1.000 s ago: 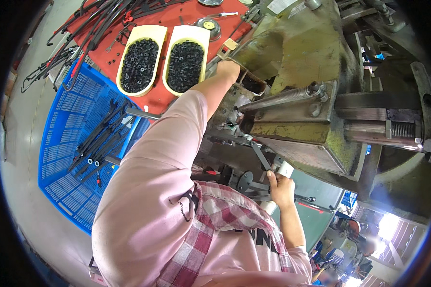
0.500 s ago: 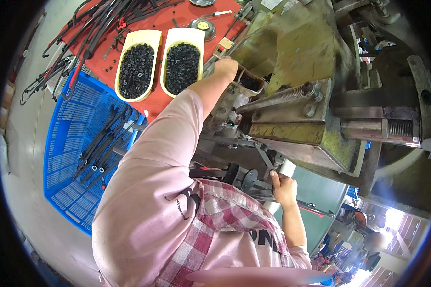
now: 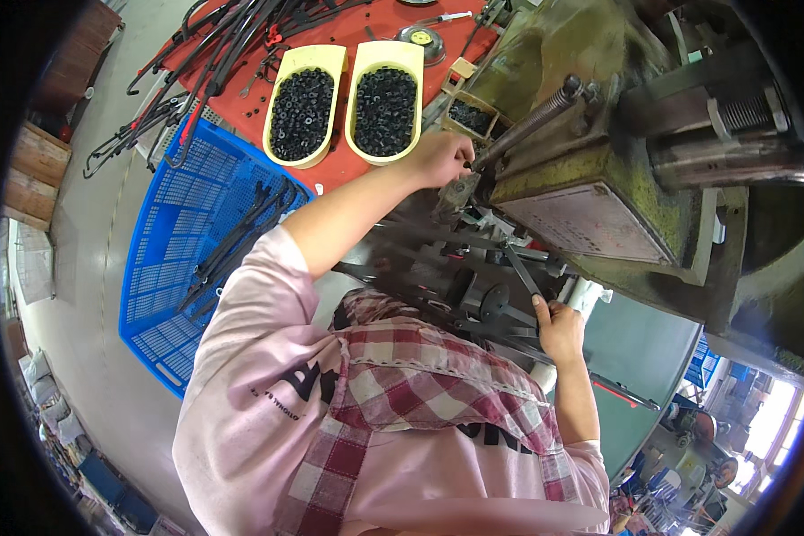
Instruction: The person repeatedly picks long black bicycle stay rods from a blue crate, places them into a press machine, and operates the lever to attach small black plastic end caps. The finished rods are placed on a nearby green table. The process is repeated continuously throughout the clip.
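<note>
My left hand (image 3: 445,161) is at the machine's small metal work block (image 3: 456,194), just below the end of a spring-wrapped rod (image 3: 536,121). Its fingers are curled together, and whatever they pinch is too small or hidden to name. Lower right, my right hand (image 3: 561,330) is closed round the end of a dark flat metal bar (image 3: 521,271), thumb on top. That bar slants up toward the work block, among other dark metal strips and a round black disc (image 3: 494,302). A small wooden compartment box (image 3: 471,116) with black bits stands just beyond my left hand.
Two pale yellow tubs (image 3: 341,62) (image 3: 409,54) of small black rings stand on a red table (image 3: 241,96), beside a pile of black rods (image 3: 232,45). A blue crate (image 3: 158,241) with black rods is at left. The green-stained machine (image 3: 590,201) fills the right.
My left hand has come from the small compartment box down to the work block. My right hand keeps its hold on the bar. The whole view has shifted.
</note>
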A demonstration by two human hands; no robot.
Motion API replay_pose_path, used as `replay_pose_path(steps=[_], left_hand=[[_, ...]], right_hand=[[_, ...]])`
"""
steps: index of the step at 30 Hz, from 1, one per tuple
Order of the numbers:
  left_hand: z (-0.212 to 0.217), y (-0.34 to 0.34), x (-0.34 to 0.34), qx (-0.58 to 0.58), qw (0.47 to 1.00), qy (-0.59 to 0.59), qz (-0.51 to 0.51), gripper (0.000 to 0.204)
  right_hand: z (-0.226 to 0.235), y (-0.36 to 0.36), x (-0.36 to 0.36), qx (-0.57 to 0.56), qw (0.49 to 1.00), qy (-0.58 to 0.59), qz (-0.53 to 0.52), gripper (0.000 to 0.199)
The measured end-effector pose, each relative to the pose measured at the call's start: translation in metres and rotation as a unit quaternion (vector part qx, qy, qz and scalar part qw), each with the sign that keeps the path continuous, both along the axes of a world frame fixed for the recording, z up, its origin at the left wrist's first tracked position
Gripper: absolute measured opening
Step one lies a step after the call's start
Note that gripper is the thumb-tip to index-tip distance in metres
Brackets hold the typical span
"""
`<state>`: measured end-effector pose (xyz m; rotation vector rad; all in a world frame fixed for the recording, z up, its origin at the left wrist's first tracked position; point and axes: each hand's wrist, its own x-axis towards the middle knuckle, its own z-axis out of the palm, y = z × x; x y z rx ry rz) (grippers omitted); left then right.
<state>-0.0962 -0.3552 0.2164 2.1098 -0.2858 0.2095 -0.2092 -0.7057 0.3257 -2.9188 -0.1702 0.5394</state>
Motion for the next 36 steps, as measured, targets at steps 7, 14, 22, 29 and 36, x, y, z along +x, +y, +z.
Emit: replay_pose_path(steps=[7, 14, 22, 29, 36], left_hand=[[0.007, -0.015, -0.005, -0.048, 0.999, -0.009, 0.016, 0.021], [0.023, -0.052, 0.082, 0.186, 0.973, 0.097, -0.096, 0.019], [-0.049, -0.033, 0.148, 0.240, 0.943, 0.202, 0.108, 0.030], [-0.063, -0.017, 0.148, 0.256, 0.952, 0.143, 0.092, 0.026], [-0.056, -0.014, 0.132, 0.203, 0.969, 0.067, 0.123, 0.021]], right_hand=[[-0.004, 0.003, 0.004, -0.012, 1.000, 0.001, 0.005, 0.054], [-0.007, 0.007, -0.005, -0.033, 0.999, 0.008, 0.018, 0.048], [-0.012, 0.003, -0.003, 0.005, 0.995, -0.064, 0.081, 0.049], [-0.015, 0.001, 0.003, 0.010, 0.995, -0.061, 0.081, 0.051], [-0.015, -0.002, 0.004, -0.009, 0.997, -0.056, 0.053, 0.052]])
